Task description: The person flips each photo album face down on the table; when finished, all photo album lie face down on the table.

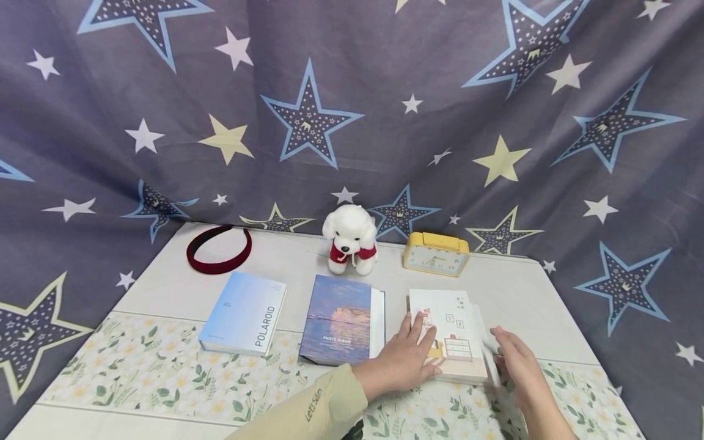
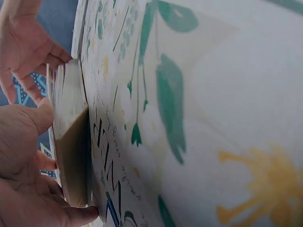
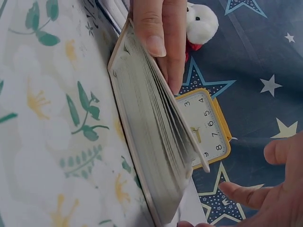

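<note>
A thick white hardcover book (image 1: 455,305), its cover printed with a dresser and small pictures, lies on the right part of the table. My left hand (image 1: 403,355) rests across the left side of its cover, fingers spread and thumb near the front edge. In the left wrist view one finger of the left hand (image 2: 28,165) reaches down beside the spine. My right hand (image 1: 520,365) is at the book's right side with fingers extended. The right wrist view shows the pages (image 3: 151,123) fanned a little, the upper cover slightly raised. Whether the right fingers touch the book, I cannot tell.
A blue photo album (image 1: 338,318) lies left of the book, and a light-blue Polaroid album (image 1: 242,311) farther left. Behind are a dark red headband (image 1: 217,267), a white plush dog (image 1: 351,235) and a yellow alarm clock (image 1: 436,253). A star-patterned curtain (image 1: 374,159) borders the table (image 1: 308,421).
</note>
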Demonstrator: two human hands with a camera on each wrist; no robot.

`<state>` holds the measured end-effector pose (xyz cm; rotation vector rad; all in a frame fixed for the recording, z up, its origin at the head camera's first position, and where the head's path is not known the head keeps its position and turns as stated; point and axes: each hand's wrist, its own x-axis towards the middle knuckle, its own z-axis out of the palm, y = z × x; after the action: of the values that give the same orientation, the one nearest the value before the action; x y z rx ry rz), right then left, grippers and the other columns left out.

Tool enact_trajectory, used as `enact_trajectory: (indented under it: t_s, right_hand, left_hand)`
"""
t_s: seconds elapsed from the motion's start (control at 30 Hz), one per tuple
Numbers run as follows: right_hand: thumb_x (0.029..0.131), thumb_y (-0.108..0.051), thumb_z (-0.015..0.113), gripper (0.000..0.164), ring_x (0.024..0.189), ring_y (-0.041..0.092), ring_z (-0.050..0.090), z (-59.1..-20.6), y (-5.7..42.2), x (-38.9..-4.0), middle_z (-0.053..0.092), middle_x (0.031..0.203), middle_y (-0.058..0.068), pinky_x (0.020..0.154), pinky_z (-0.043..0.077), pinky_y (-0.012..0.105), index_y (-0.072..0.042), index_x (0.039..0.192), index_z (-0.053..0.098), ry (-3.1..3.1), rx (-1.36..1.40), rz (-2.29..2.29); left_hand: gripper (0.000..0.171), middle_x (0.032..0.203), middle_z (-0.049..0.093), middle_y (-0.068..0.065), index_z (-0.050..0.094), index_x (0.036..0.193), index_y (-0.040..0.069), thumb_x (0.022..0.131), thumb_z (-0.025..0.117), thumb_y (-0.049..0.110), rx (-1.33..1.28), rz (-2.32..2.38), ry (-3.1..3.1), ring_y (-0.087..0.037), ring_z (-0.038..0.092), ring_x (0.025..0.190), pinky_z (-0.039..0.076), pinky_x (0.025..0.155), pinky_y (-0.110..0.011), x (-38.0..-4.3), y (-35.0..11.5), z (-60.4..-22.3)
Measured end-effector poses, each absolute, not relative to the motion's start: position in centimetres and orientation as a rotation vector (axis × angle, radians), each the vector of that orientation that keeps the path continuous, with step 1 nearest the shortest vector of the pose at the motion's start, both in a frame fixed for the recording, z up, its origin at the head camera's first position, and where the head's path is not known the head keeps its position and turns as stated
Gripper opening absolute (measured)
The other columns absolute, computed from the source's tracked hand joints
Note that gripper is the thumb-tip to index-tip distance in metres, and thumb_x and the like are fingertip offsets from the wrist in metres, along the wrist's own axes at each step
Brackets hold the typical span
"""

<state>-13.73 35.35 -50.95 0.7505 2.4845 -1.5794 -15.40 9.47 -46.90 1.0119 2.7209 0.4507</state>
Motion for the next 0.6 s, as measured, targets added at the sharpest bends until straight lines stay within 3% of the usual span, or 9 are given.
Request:
enact_trajectory:
  t_s: [0.13,0.37,0.47,0.6]
  right_hand:
    - [0.088,-0.078,0.028,0.094,0.136,0.050,0.029,-51.0,35.4,-13.7,0.009,0.160,0.024,0.107,0.020,0.069,-0.012,0.156,0.023,2.474,0.769,-1.637]
    - [0.090,-0.075,0.029,0.097,0.133,0.048,0.032,-45.7,32.1,-12.0,0.009,0.157,0.030,0.108,0.019,0.067,-0.003,0.154,0.023,2.469,0.782,-1.684]
    - [0.090,-0.076,0.027,0.096,0.128,0.045,0.038,-45.6,32.0,-11.9,0.014,0.156,0.030,0.106,0.031,0.061,-0.003,0.153,0.026,2.492,0.806,-1.669]
    - [0.091,-0.075,0.026,0.095,0.128,0.043,0.039,-45.9,32.0,-11.9,0.016,0.156,0.030,0.102,0.038,0.056,-0.003,0.151,0.029,2.503,0.833,-1.663]
  left_hand:
    - [0.074,0.162,0.008,-0.017,0.025,0.156,0.015,0.097,0.048,0.054,0.991,0.466,2.714,-0.036,0.006,0.148,0.032,0.112,-0.039,-15.4,9.5,-46.8]
    - [0.073,0.162,0.007,-0.017,0.026,0.156,0.015,0.097,0.050,0.052,0.979,0.503,2.709,-0.036,0.006,0.148,0.029,0.113,-0.039,-15.4,9.4,-46.7]
    - [0.074,0.162,0.006,-0.017,0.026,0.156,0.015,0.097,0.050,0.052,0.983,0.516,2.702,-0.036,0.006,0.148,0.028,0.114,-0.039,-15.4,9.3,-46.8]
    - [0.074,0.162,0.006,-0.017,0.025,0.156,0.015,0.097,0.049,0.052,0.997,0.533,2.684,-0.037,0.005,0.148,0.028,0.114,-0.040,-15.4,9.2,-47.0]
